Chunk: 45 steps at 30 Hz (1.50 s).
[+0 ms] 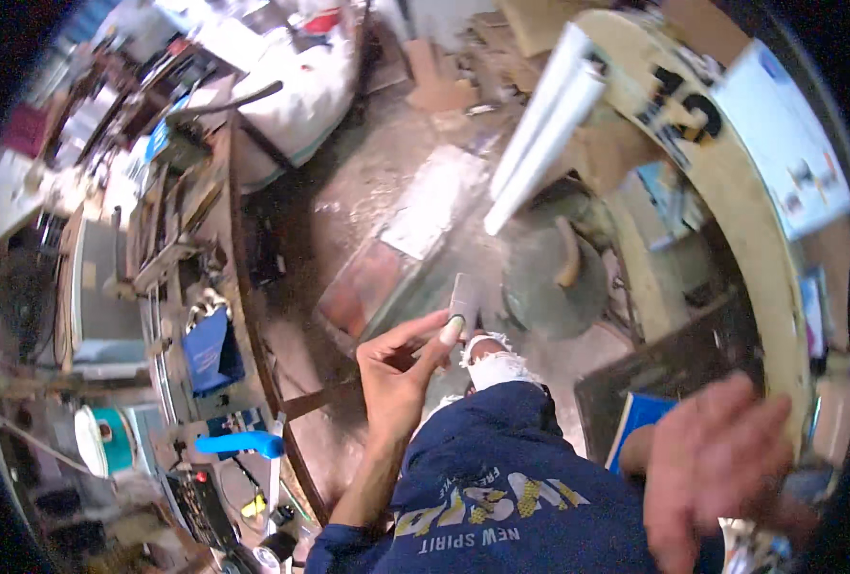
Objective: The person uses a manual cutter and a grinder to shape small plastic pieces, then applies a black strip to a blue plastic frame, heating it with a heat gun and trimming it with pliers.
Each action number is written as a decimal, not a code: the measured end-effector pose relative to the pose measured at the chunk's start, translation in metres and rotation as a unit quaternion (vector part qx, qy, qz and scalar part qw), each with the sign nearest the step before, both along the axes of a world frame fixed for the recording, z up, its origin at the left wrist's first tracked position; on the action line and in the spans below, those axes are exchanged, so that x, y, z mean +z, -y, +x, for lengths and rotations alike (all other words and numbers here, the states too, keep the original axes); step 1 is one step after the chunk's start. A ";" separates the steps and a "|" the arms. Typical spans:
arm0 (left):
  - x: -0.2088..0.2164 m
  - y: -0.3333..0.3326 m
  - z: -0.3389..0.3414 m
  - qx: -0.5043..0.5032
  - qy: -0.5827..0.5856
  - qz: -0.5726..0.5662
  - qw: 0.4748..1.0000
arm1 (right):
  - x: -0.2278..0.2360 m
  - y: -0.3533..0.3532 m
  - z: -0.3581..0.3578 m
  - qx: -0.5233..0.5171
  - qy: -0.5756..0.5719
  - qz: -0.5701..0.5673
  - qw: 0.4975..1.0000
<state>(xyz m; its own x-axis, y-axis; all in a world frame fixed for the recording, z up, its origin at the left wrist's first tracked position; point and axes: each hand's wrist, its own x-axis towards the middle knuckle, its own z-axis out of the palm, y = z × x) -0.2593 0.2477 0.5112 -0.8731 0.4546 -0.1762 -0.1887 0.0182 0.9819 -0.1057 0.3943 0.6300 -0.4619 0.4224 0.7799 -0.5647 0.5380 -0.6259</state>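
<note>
My left hand (401, 368) is raised in front of my dark blue printed shirt, thumb and fingers pinched together. Between them stands a small, thin, flat greyish-pink strip (460, 295), its upper end sticking out past the fingertips. What the strip is made of, I cannot make out. On the lower right, my right hand (717, 469) is smeared by motion, so its fingers do not show clearly. That hand is nearest to a blue panel with a pale edge (643, 421).
A wooden workbench with a blue-handled lever (241, 443), a blue cloth (211, 352) and a teal-white container (104, 440) stands left. White rolls (544, 129) lean ahead, near a round dark stand (554, 277). A curved yellowish table edge (745, 220) runs along the right.
</note>
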 end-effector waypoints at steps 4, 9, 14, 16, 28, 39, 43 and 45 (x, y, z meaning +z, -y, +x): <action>-0.004 -0.002 -0.070 0.073 0.005 0.014 0.997 | 0.008 -0.012 -0.104 0.228 -0.085 -0.060 0.968; 0.000 0.012 -0.160 0.251 -0.045 -0.017 0.967 | 0.014 -0.068 -0.247 0.485 -0.090 0.009 0.870; -0.022 0.050 -0.228 0.410 0.005 0.012 0.912 | -0.046 -0.062 -0.391 0.476 -0.041 -0.072 0.876; -0.032 0.071 -0.261 0.444 0.016 -0.006 0.896 | -0.050 -0.047 -0.443 0.355 0.051 0.035 0.933; -0.173 0.399 -0.457 0.553 -0.056 -0.224 0.800 | -0.064 0.168 -0.665 0.433 0.420 0.172 0.779; -0.181 0.415 -0.539 0.432 0.082 -0.232 0.868 | 0.048 0.351 -0.733 0.403 0.656 0.229 0.596; -0.197 0.401 -0.540 0.512 -0.172 -0.267 0.798 | 0.082 0.378 -0.739 0.375 0.632 0.310 0.602; -0.190 0.392 -0.551 0.475 -0.153 -0.232 0.835 | 0.097 0.390 -0.742 0.329 0.646 0.314 0.613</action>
